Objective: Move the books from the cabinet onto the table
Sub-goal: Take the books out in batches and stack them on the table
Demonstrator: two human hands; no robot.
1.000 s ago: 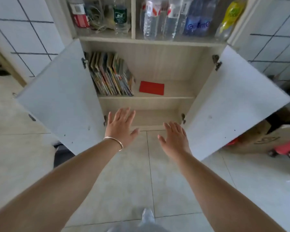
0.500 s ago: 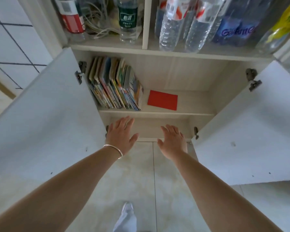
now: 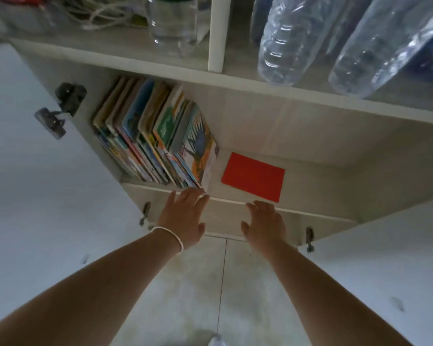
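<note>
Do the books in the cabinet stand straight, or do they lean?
They lean. The books tilt left, tops toward the cabinet's left wall, bottoms out toward the red card.

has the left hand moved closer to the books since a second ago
Yes. The left hand went forward and up to the shelf edge, fingertips now at the books.

A single head-worn camera looked forward and down, close into the open cabinet [image 3: 235,96]. Both forearms reached in from the bottom edge, the books [image 3: 155,136] sat left of centre, and floor tiles [image 3: 198,283] filled the lower middle.
</note>
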